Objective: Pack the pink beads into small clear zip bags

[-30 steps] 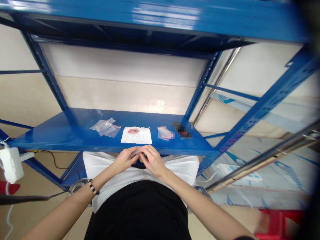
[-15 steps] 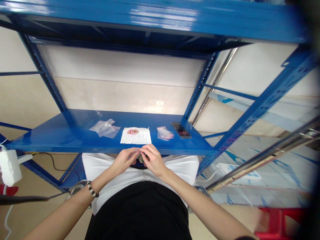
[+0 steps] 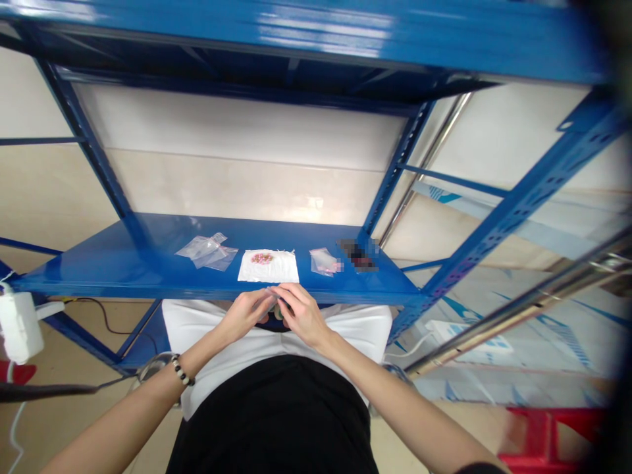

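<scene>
My left hand (image 3: 247, 312) and my right hand (image 3: 303, 318) meet just in front of the shelf edge, above my lap. Between their pinched fingertips is a small clear plastic bag (image 3: 270, 292), mostly covered by the fingers; what it contains, if anything, cannot be made out. Right behind the hands, a white cloth or paper sheet (image 3: 276, 269) lies on the blue shelf (image 3: 148, 280). A small heap of pink and greenish beads (image 3: 261, 258) rests on it. More clear zip bags (image 3: 210, 253) are spread to the left, overlapping.
Right of the white sheet lies another clear bag (image 3: 323, 261) with something pinkish at its corner. Beyond it is a dark, pixelated object (image 3: 359, 255). An upper blue shelf (image 3: 316, 29) hangs overhead, blue posts stand at the sides, and a red stool (image 3: 538, 431) is at lower right.
The view has shifted very slightly. Both hands stay together at the shelf edge, with only small finger movement around the bag.
</scene>
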Available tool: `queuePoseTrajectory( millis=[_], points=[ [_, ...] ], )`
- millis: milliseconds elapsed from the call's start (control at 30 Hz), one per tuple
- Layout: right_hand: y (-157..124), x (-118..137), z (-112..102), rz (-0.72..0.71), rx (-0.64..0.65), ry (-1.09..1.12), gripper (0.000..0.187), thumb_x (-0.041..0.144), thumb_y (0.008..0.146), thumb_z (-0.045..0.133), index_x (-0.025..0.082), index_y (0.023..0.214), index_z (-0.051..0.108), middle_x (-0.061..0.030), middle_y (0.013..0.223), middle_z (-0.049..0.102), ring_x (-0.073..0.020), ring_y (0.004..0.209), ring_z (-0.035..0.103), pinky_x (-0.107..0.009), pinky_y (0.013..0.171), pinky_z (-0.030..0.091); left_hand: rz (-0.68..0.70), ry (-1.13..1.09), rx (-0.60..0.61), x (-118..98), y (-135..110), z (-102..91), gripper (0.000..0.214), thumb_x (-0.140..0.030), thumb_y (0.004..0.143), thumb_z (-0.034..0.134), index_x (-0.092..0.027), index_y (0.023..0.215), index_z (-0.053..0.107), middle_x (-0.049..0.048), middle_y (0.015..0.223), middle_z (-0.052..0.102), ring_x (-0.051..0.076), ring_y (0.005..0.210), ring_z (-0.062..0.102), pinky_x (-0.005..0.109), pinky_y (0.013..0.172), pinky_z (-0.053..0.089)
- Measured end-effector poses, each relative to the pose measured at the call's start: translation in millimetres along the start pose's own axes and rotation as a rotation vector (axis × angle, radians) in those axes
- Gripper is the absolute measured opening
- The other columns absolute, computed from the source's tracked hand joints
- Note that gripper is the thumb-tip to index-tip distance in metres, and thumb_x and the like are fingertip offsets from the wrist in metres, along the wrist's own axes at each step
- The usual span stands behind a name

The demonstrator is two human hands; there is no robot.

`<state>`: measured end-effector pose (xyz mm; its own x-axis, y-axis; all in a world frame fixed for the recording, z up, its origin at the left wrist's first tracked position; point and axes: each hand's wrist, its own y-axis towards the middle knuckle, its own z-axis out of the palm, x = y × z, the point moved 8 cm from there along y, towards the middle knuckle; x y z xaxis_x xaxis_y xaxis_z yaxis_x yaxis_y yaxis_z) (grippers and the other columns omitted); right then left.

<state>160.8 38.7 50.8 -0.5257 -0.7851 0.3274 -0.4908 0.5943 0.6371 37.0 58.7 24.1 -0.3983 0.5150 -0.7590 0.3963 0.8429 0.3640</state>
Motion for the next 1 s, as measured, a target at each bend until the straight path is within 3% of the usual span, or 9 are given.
queuePoseTrajectory(
  millis=[367, 800, 1000],
  points=[
    [0.6, -0.7, -0.6, 0.008, 0.011, -0.007, 0.036, 0.017, 0.097, 0.043, 0.021, 0.132, 0.053, -0.0115, 0.119, 0.057, -0.0232, 0.110, 0.055, -0.039, 0.095, 0.048, -0.021, -0.063, -0.017, 5.1, 0.1, 0.4, 0.039, -0.043, 0.096, 0.043, -0.014, 0.109, 0.066, 0.0039, 0.079, 0.069, 0.019, 0.080, 0.065, 0.028, 0.079, 0.049],
    [0.5, 0.6, -3.2, -0.011, -0.025, 0.079, 0.017, 0.021, 0.096, 0.048, 0.020, 0.107, 0.062, -0.0090, 0.101, 0.060, -0.0215, 0.096, 0.056, -0.038, 0.086, 0.048, -0.015, -0.013, 0.031, 1.3, -0.9, 3.5, 0.033, -0.037, 0.097, 0.042, -0.017, 0.103, 0.067, 0.0054, 0.090, 0.072, 0.019, 0.085, 0.066, 0.026, 0.080, 0.048],
    [0.0, -0.9, 0.0, -0.003, -0.021, 0.169, 0.018, 0.020, 0.096, 0.048, 0.021, 0.108, 0.062, -0.0087, 0.102, 0.062, -0.0208, 0.098, 0.058, -0.037, 0.086, 0.050, -0.019, 0.014, 0.055, -0.3, -1.6, 3.6, 0.030, -0.036, 0.097, 0.043, -0.017, 0.102, 0.066, 0.0050, 0.089, 0.072, 0.018, 0.082, 0.066, 0.025, 0.078, 0.048]
  ],
)
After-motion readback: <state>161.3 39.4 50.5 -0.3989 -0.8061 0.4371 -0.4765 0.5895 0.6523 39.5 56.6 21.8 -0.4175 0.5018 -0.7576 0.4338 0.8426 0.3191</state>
